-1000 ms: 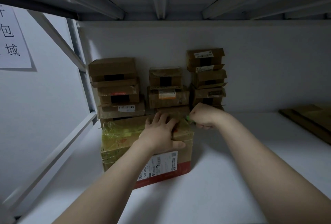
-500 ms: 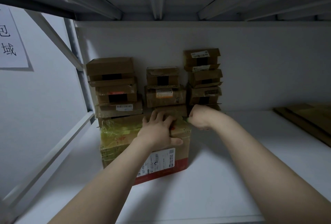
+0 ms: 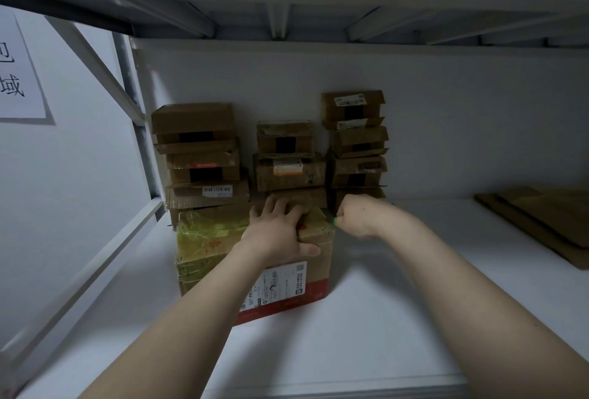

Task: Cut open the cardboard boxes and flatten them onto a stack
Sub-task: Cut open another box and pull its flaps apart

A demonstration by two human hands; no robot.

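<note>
box (image 3: 204, 239) on shelf (image 3: 382, 303), in front of small boxes (image 3: 287, 172) | my left hand (image 3: 277, 232) flat on its top, fingers spread | right hand (image 3: 355, 218) fisted round a green tool (image 3: 335, 221) at box's right top edge

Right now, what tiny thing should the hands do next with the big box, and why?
Probably draw the green tool in the right hand along the taped top of the big box to slit it. The box looks sealed with shiny tape, the left hand lies spread on its top to steady it, and the tool shows right at its top right edge.
</note>
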